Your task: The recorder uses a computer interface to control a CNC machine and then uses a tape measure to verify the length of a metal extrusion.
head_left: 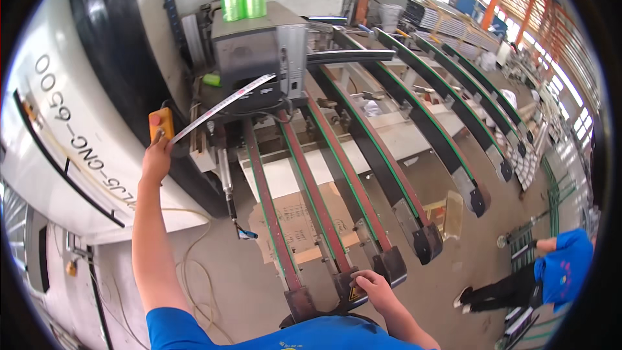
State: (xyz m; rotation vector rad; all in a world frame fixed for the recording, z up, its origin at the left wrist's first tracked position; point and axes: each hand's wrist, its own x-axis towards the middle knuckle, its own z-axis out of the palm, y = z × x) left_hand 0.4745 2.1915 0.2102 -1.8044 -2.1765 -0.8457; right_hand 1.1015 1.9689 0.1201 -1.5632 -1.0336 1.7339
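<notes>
My left hand (157,157) is raised at the machine's side, its fingers closed at the lower end of a yellow box (162,124) with a round red button. From beside the thumb, a pale tape measure blade (223,107) with printed marks slants up to the right, past a dark boxy unit (249,48). What lies inside the fingers is partly hidden. My right hand (374,287) rests with loosely extended fingers on the black end cap (348,288) of a support arm, by a yellow warning label. It holds nothing visible.
Several long support arms (337,181) with green edges fan out ahead. The white machine body (84,129) stands at left. Flattened cardboard (304,220) lies under the arms, and a hose (188,266) loops over the floor. A person in blue (564,266) stands at right.
</notes>
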